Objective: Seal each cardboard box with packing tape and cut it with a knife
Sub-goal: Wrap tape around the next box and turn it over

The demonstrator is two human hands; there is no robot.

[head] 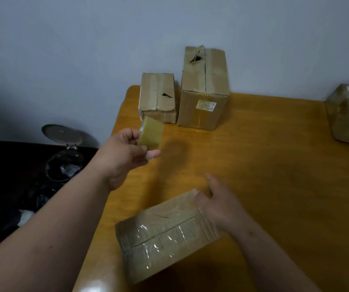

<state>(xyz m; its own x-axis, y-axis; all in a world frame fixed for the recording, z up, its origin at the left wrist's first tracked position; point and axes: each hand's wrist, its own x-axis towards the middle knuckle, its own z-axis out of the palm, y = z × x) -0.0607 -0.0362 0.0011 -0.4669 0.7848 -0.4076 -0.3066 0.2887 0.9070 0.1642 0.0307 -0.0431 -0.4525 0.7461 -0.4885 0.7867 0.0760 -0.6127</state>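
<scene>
Left hand (125,152) gripping yellowish tape roll (150,134), right hand (217,204) flat on glossy taped box (165,234)

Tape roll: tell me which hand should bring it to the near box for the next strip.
Left. The left hand already holds the tape roll raised above the table, while the right hand rests on the far edge of the near box, probably better kept there to steady it.
</scene>
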